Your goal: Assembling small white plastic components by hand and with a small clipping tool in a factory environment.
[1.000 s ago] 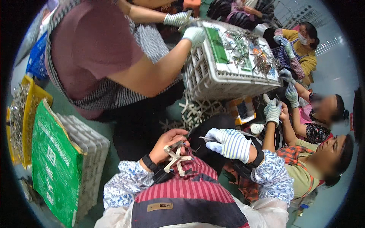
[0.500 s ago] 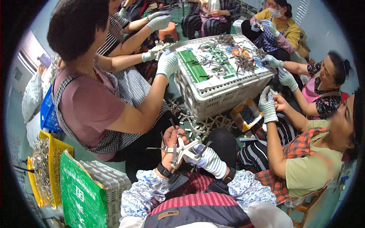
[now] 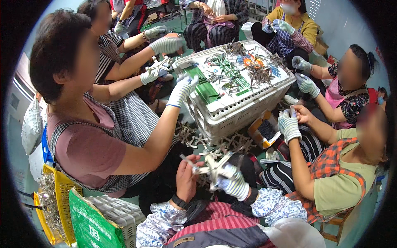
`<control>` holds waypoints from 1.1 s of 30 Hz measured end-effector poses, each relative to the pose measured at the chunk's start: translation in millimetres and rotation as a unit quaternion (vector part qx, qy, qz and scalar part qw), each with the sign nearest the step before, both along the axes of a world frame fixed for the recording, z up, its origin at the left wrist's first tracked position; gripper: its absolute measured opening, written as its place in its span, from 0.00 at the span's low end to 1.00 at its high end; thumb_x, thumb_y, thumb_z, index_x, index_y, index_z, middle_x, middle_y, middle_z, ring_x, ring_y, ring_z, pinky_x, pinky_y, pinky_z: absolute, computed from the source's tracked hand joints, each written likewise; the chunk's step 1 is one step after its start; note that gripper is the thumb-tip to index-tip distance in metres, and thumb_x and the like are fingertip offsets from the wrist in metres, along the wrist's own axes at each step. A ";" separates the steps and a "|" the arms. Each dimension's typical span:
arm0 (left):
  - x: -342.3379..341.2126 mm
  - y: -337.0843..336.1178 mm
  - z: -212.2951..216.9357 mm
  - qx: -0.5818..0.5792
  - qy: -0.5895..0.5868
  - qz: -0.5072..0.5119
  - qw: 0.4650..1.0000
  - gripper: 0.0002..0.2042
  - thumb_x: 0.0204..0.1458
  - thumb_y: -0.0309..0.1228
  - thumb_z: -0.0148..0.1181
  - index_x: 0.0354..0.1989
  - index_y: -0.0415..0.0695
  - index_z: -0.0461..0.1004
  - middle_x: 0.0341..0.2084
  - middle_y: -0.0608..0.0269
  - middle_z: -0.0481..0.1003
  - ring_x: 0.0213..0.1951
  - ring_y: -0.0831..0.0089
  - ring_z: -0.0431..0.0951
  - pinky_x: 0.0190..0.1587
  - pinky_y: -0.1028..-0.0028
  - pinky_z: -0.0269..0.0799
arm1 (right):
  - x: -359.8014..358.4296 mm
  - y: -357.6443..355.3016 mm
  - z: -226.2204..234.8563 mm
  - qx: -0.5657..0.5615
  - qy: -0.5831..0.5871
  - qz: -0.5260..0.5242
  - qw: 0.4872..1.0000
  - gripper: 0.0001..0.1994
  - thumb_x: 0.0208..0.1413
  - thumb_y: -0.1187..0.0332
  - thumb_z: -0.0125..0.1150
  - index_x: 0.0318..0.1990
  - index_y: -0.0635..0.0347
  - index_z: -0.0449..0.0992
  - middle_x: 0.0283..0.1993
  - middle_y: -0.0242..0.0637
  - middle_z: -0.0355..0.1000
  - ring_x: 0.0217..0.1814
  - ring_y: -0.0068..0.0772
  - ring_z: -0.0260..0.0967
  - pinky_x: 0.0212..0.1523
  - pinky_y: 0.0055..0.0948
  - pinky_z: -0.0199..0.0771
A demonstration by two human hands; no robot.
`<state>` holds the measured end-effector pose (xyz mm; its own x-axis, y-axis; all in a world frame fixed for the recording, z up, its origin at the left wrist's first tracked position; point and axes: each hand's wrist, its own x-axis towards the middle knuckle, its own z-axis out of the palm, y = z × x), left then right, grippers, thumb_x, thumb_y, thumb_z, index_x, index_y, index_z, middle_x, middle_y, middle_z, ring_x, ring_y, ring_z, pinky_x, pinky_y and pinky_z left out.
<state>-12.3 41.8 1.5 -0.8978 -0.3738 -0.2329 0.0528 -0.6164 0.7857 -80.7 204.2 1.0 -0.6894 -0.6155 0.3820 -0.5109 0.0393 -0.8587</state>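
In front of my lap, my gloved right hand [image 3: 236,184] grips a white star-shaped plastic part [image 3: 216,166] with several arms spreading from a hub. The part is tilted and a little blurred. My bare left hand [image 3: 187,178] is just left of it, with thumb and fingers closed on a thin grey strip [image 3: 187,160] beside one arm of the part. Whether the strip touches that arm I cannot tell. Below my hands lies my red-striped apron.
Ahead stands an upturned white crate [image 3: 231,118], its top strewn with dark strips [image 3: 262,68]. White star parts [image 3: 235,142] are heaped on the floor before it. Co-workers sit close on both sides. At left are a yellow basket [image 3: 62,198] and a green board [image 3: 93,221].
The star part has turned and moved slightly right with my right hand. Dark strips stood out on its arms before; now they hardly show. My left hand has drawn away from its hub.
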 end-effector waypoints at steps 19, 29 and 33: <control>9.7 -26.6 -16.1 -0.054 -0.105 -0.192 0.974 0.07 0.58 0.25 0.48 0.42 0.37 0.69 0.38 0.58 0.73 0.38 0.74 0.75 0.44 0.73 0.71 | -449.0 -23.0 59.6 0.142 -0.103 -0.284 0.943 0.07 0.47 0.71 0.58 0.33 0.65 0.73 0.21 0.34 0.70 0.15 0.23 0.62 0.16 0.22 0.62; -4.0 -53.7 -12.6 -0.136 -0.134 -0.212 0.958 0.08 0.58 0.24 0.46 0.42 0.36 0.70 0.39 0.61 0.73 0.40 0.77 0.74 0.46 0.78 0.68 | -611.9 -54.8 -49.5 0.303 -0.021 -0.191 0.933 0.04 0.52 0.73 0.51 0.34 0.63 0.70 0.30 0.41 0.72 0.23 0.35 0.71 0.22 0.32 0.72; -10.4 -55.4 -14.1 -0.136 -0.140 -0.211 0.958 0.08 0.58 0.24 0.46 0.42 0.36 0.70 0.38 0.61 0.73 0.40 0.76 0.74 0.46 0.78 0.68 | -632.9 -65.4 -50.8 0.597 0.289 -0.185 0.725 0.11 0.53 0.64 0.52 0.40 0.57 0.76 0.40 0.41 0.73 0.40 0.40 0.71 0.39 0.38 0.72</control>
